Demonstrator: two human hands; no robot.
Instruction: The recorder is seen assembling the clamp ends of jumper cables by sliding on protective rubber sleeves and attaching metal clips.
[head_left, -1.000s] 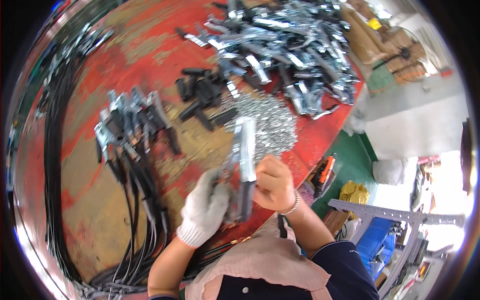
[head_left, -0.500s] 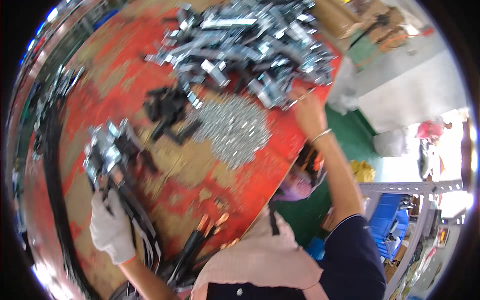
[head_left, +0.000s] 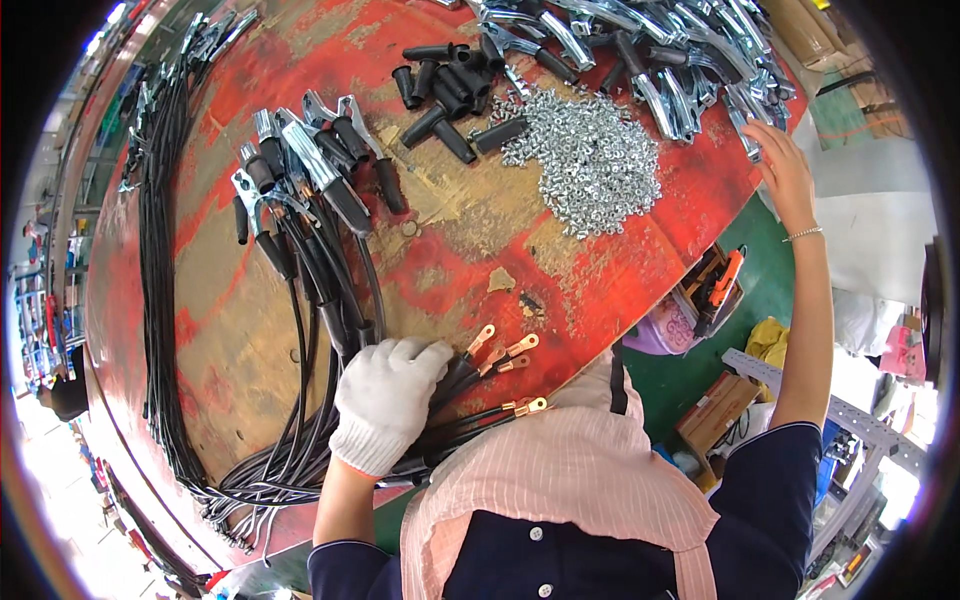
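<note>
My right hand (head_left: 785,170), bare with a bracelet at the wrist, reaches to the right end of a heap of silver metal clamps (head_left: 680,100). Its fingertips close on one metal clamp (head_left: 742,122) at the heap's edge. In a white knit glove, my left hand (head_left: 388,400) rests with curled fingers over black cables (head_left: 325,440) near the table's front edge; what its fingertips grip is hidden. Just right of the glove, copper ring lugs (head_left: 522,345) tip several cables. Beyond it lie clamps with black sleeves (head_left: 318,160) on cable ends.
Small silver nuts (head_left: 590,165) form a pile mid-table beside loose black rubber sleeves (head_left: 450,95). A long cable bundle (head_left: 165,280) runs along the left of the worn red table (head_left: 440,270). Below the right edge sit a purple bag (head_left: 665,325) and a cardboard box (head_left: 715,405).
The view has shifted, and the blur has cleared. My left hand has moved from the clamps with sleeves toward the cables with copper lugs. My right hand stays at the clamp heap's edge.
</note>
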